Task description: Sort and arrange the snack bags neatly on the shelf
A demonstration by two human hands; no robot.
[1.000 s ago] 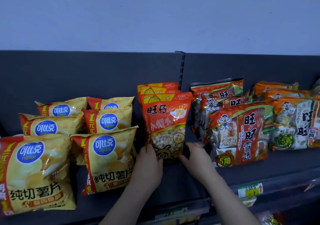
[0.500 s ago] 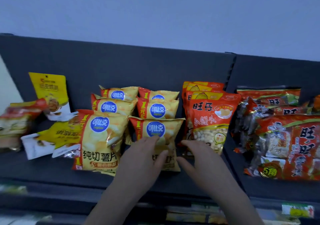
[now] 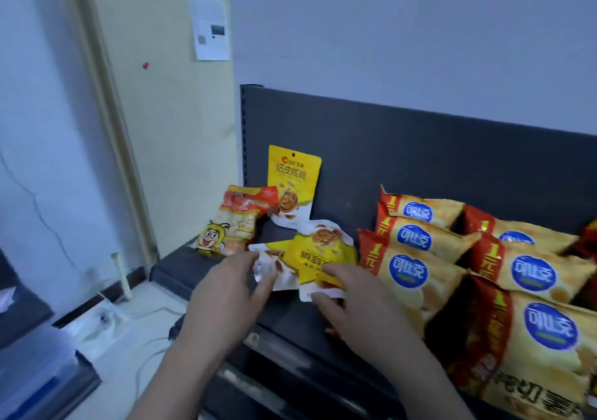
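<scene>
Grip, left hand [image 3: 226,290]: fingers mostly straight, index and thumb on either side of the white corner of a flat snack bag [image 3: 269,269]; cannot tell whether the pinch is closed.
Grip, right hand [image 3: 361,309]: index finger lies on top of the crumpled yellow bag [image 3: 323,251], thumb at its lower white edge; cannot tell whether it is held or only touched.
Handled bags: both lie flat and overlapping near the left end of the shelf [image 3: 181,267], the yellow one on top.
Upright yellow bag [image 3: 292,180]: stands just behind them, leaning on the dark back panel [image 3: 420,154].
Orange bee bag [image 3: 232,222]: left of the flat bags, tilted, touching the upright bag's lower corner.
Chip bags [image 3: 416,248]: yellow with red edges and blue ovals, in overlapping rows to the right; the nearest one touches the right hand.
Surroundings: paper notice [image 3: 211,26] on the wall above left.
</scene>
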